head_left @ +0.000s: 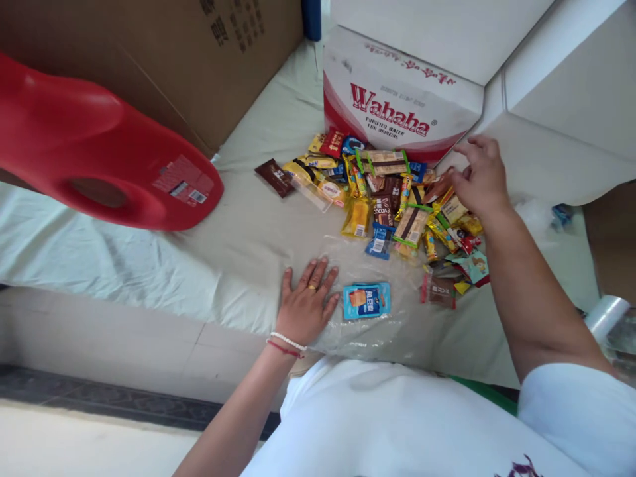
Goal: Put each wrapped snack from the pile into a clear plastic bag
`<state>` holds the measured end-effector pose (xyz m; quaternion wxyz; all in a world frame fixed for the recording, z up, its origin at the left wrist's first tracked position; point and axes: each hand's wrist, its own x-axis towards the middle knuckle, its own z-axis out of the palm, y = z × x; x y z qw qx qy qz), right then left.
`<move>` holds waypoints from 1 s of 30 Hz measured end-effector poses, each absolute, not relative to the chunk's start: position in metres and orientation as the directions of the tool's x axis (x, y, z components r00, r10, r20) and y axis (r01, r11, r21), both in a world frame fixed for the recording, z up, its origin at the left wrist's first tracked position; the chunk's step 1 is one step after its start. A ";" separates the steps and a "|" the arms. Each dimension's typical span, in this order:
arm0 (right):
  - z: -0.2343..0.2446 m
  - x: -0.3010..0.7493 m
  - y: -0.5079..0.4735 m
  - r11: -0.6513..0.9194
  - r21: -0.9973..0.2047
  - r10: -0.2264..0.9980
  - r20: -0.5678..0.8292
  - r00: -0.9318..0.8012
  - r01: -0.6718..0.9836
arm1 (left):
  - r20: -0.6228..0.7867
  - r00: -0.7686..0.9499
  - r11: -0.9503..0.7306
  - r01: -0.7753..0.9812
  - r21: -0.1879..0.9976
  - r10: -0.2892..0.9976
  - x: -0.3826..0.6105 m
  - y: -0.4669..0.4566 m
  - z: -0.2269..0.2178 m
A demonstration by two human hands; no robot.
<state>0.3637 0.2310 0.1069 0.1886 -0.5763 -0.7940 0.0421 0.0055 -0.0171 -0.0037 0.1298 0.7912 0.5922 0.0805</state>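
My left hand (308, 298) lies flat with its fingers spread, at the left edge of a clear plastic bag (368, 338). On the bag, just right of that hand, rests a light-blue snack packet (366, 301). My right hand (479, 175) reaches over the right side of a heap of wrapped snacks (382, 209). Its thumb and index finger pinch the end of a reddish-brown snack packet (439, 187). Around it lie yellow wrappers, a tan packet (452, 209) and green-edged wafer packs (412, 225). A brown packet (439, 291) sits at the heap's near right.
A white and red water carton (397, 99) stands directly behind the heap. To the left are a large red jug (114, 146) and a big brown cardboard box (199, 59). A pale cloth (238, 278) covers the table, whose front edge is close to my body.
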 end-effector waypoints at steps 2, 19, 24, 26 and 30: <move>0.113 0.358 0.215 0.309 -0.341 0.939 0.259 -0.227 0.888 | -0.026 0.291 -0.271 0.915 0.299 0.956 0.005 -0.017 -0.005; 0.034 0.420 -0.057 0.076 -0.419 0.997 0.013 -0.077 0.905 | -0.020 0.230 -0.217 0.940 0.263 0.973 -0.017 -0.023 -0.009; 0.082 0.390 -0.036 0.167 -0.551 0.974 0.219 -0.052 0.818 | -0.003 0.141 -0.135 0.955 0.263 0.990 -0.027 -0.025 -0.009; 0.095 0.354 -0.025 0.348 -0.550 0.936 0.253 -0.246 0.759 | 0.068 0.100 -0.115 0.956 0.271 0.993 -0.030 -0.029 -0.008; 0.078 0.276 -0.009 0.578 -0.466 0.796 0.141 -0.589 0.670 | 0.357 0.197 -0.313 0.901 0.302 0.913 -0.036 -0.054 -0.004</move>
